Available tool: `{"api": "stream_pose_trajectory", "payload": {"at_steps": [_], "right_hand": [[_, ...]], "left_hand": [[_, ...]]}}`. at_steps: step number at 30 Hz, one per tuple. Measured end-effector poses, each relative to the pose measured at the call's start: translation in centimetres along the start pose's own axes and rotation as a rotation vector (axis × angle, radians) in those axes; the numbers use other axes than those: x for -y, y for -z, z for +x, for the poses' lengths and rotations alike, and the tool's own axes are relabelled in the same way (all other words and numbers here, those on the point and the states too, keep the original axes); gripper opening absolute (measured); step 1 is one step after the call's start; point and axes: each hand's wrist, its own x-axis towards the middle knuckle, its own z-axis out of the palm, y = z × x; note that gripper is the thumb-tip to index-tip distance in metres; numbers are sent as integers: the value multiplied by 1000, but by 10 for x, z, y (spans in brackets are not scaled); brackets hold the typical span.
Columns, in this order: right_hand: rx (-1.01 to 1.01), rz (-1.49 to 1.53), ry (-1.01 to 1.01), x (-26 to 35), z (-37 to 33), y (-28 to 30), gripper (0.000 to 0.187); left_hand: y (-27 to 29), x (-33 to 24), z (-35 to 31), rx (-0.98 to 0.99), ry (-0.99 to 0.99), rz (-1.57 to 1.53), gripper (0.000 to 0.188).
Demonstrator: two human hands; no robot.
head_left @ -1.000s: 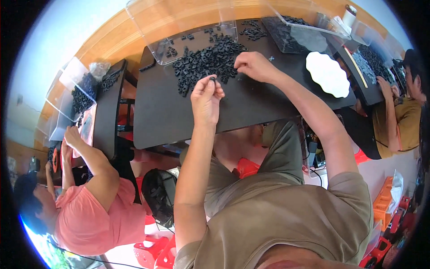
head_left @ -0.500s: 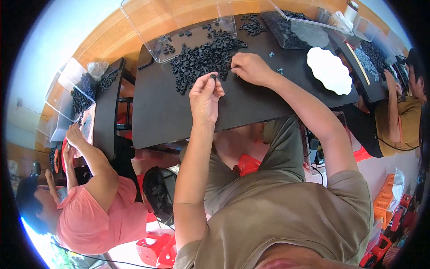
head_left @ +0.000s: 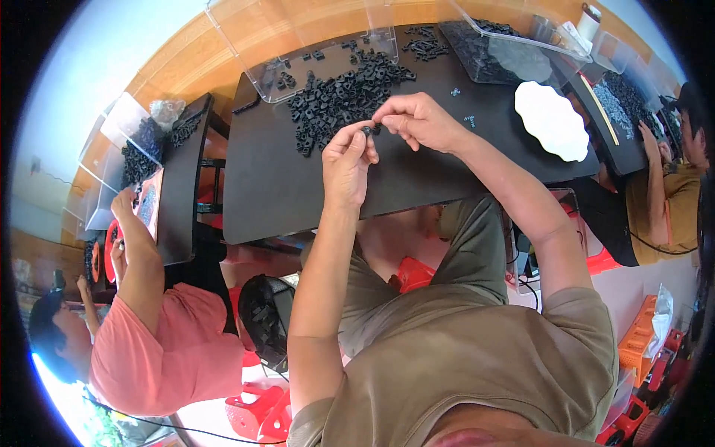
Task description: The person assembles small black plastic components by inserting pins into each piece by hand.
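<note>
My left hand (head_left: 348, 160) is closed, pinching a small black plastic part (head_left: 366, 130) between thumb and fingers. Right beside it, my right hand (head_left: 418, 123) has its thumb and fingertips pressed together at the held part; whatever they grip is too small to make out. Both hands are over the near side of a heap of black plastic parts (head_left: 335, 100) on the dark table (head_left: 275, 179). A few tiny metallic pieces (head_left: 469, 121) lie on the tabletop to the right of my right hand.
A clear plastic bin (head_left: 279, 95) lies at the back of the heap. Another clear bin (head_left: 506, 63) of black parts stands at the back right, near a white scalloped plate (head_left: 551, 121). Co-workers sit at left in a pink shirt (head_left: 167, 350) and at far right (head_left: 663, 205).
My right hand has come from the heap's edge to the part in my left hand. The left hand has shifted slightly right. The co-worker at left has moved an arm.
</note>
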Motion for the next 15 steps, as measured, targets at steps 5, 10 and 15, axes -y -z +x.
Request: {"api": "stream_pose_trajectory", "payload": {"at_steps": [5, 10, 15], "right_hand": [[-80, 261, -33, -6, 1, 0, 9], [-56, 498, -63, -14, 2, -7, 15], [-115, 502, -73, -15, 2, -18, 17]], "left_hand": [[-1, 0, 0, -6, -4, 9, 16], [0, 1, 0, 7, 32, 23, 13], [-1, 1, 0, 28, 6, 38, 12]]}}
